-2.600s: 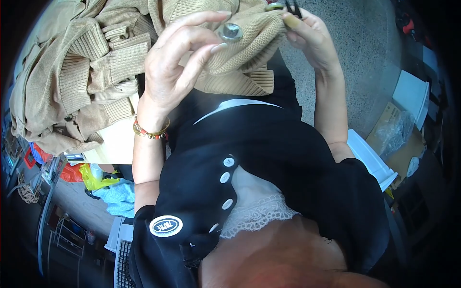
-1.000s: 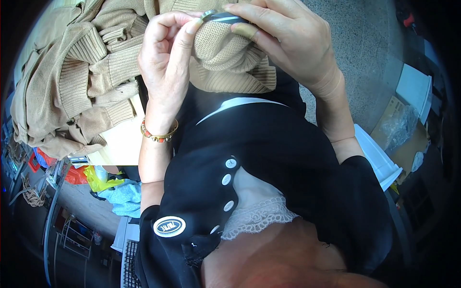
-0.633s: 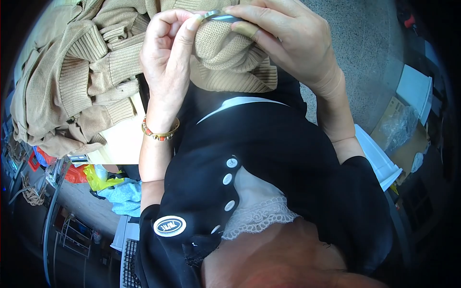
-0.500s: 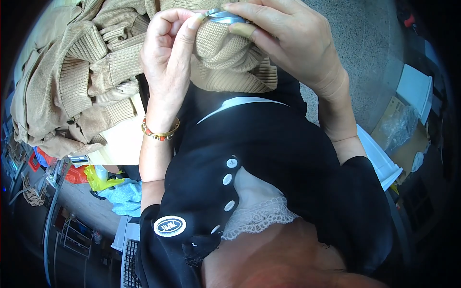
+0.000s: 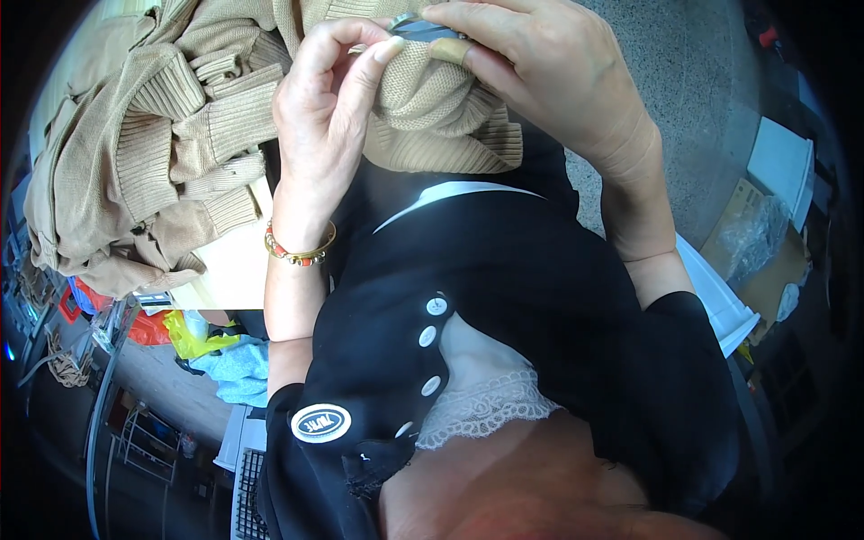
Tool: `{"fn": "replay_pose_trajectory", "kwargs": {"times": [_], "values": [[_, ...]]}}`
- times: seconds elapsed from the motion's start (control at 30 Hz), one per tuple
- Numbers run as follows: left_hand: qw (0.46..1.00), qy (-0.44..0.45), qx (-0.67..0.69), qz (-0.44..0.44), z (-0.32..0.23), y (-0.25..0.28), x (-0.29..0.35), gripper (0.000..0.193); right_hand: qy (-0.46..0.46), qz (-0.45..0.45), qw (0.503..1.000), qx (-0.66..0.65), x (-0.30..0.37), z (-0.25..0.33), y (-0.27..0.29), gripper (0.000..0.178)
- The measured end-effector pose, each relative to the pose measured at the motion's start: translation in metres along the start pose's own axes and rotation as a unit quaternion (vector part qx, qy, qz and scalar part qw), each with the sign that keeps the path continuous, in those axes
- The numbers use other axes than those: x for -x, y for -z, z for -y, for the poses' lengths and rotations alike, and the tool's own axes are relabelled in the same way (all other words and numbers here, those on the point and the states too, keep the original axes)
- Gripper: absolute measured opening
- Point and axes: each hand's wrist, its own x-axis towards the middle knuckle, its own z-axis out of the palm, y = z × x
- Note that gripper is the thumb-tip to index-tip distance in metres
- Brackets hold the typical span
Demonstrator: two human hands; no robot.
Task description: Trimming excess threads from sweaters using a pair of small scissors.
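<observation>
A beige knitted garment [image 5: 423,85] is bunched up in front of me at the top of the view, its ribbed edge hanging over my lap. My left hand [image 5: 328,103] is closed, thumb and forefinger pinching the knit at its upper left. From the other side my right hand [image 5: 558,76] closes on a shiny blue-grey strip-like thing [image 5: 430,29] lying over the top of the knit. What kind of thing it is, I cannot make out. A tan cover [image 5: 450,51] wraps one finger of that hand. The right fingertips are partly hidden.
More beige knitwear [image 5: 135,162] lies heaped on a pale table [image 5: 229,274] at my left. Below it are a yellow plastic bag [image 5: 189,335], a light blue cloth [image 5: 236,367] and a keyboard [image 5: 250,490]. Cardboard [image 5: 765,256] with clear plastic lies on the right.
My left hand has shifted slightly right and down, its thumb sliding along beside the strip. Less of the blue-grey strip shows. The right hand keeps nearly the same place.
</observation>
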Motion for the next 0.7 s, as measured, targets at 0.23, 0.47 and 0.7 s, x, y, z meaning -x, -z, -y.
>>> {"fn": "replay_pose_trajectory", "kwargs": {"times": [0.23, 0.47, 0.7], "values": [[0.998, -0.046, -0.032, 0.006, 0.002, -0.001, 0.003, 0.011, -0.005, -0.036, 0.999, -0.029, 0.003, 0.002, -0.004, 0.018], [0.998, -0.064, -0.029, 0.004, 0.001, -0.004, 0.003, 0.01, 0.013, -0.078, 0.997, -0.024, 0.01, -0.003, -0.01, 0.018], [0.996, -0.005, 0.084, 0.037, 0.007, 0.0, 0.0, 0.017, -0.297, 0.056, 0.933, -0.197, -0.002, 0.014, 0.014, 0.03]]}}
